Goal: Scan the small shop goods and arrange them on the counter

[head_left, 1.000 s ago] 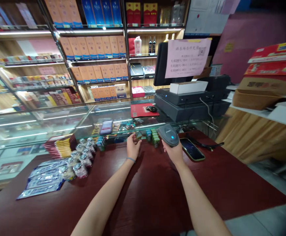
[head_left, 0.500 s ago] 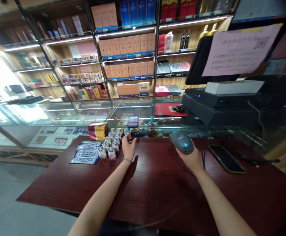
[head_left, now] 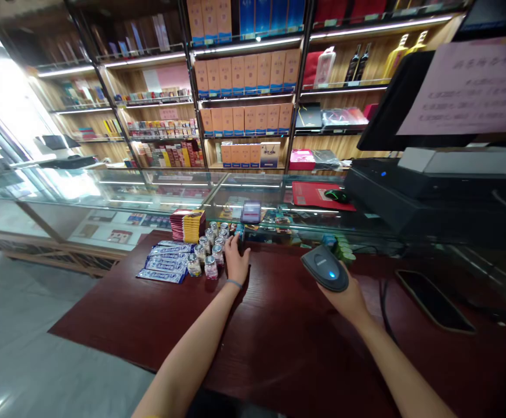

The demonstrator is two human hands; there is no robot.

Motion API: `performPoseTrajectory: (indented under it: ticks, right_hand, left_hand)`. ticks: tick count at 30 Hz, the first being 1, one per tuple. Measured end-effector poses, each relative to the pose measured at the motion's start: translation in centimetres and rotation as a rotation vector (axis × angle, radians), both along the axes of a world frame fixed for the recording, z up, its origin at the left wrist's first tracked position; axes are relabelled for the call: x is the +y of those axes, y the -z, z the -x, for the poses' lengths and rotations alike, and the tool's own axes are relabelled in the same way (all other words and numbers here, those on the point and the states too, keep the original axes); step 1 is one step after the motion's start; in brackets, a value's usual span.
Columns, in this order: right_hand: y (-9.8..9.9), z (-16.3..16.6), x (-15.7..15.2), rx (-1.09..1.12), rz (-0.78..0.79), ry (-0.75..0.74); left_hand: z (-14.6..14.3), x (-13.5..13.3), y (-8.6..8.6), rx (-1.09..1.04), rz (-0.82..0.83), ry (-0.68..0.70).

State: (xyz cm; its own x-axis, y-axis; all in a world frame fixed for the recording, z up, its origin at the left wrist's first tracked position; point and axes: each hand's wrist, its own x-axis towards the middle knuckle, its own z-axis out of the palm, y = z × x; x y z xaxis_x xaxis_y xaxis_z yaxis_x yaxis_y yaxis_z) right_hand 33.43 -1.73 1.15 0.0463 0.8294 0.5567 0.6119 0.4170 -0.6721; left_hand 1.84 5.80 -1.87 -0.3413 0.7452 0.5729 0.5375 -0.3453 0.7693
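Note:
My left hand (head_left: 237,264) is open at the right side of a group of small silver-capped jars (head_left: 210,267), fingers stretched forward and thumb apart. Just beyond its fingertips stands a small blue item (head_left: 239,230), partly hidden. Whether the fingers touch it or the jars, I cannot tell. A dark grey barcode scanner (head_left: 325,270) is gripped in my right hand (head_left: 351,299), above the table, its blue light on. Left of the jars lie blue-and-white stick packs (head_left: 166,264). Behind them is a stack of red and yellow packets (head_left: 187,225).
Several green packages (head_left: 343,249) sit behind the scanner. A phone (head_left: 436,302) and cables lie at the right of the dark red table (head_left: 270,331). Beyond it runs a glass display counter (head_left: 148,188), bearing a small device (head_left: 251,212), a mouse (head_left: 336,195) and a monitor (head_left: 392,98).
My view has turned slightly left, so the scene sits further right. My left hand has come closer to the jars. Green packages now show behind the scanner, still in my right hand.

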Motion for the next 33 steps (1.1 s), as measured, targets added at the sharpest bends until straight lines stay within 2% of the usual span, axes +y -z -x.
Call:
performPoseTrajectory:
  ticks: [4, 11, 17, 23, 30, 33]
  right_hand:
    - [-0.1, 0.1, 0.0, 0.012, 0.008, -0.003]
    - [-1.2, 0.5, -0.5, 0.027, 0.033, 0.001]
    - [-0.8, 0.2, -0.4, 0.063, 0.057, 0.025]
    - [-0.6, 0.0, -0.4, 0.020, 0.063, 0.040]
    - [-1.5, 0.4, -0.9, 0.007, 0.059, 0.060]
    - [-1.9, 0.5, -1.2, -0.055, 0.084, 0.096]
  left_hand:
    - [-0.6, 0.6, 0.0, 0.056, 0.068, 0.034]
    - [-0.7, 1.7, 0.3, -0.036, 0.096, 0.134]
    - [-0.4, 1.2, 0.1, -0.037, 0.050, 0.093]
    - [-0.3, 0.7, -0.4, -0.003, 0.052, 0.134]
    - [-0.1, 0.4, -0.8, -0.136, 0.056, 0.200]
    - [-0.2, 0.2, -1.0, -0.320, 0.100, 0.363]
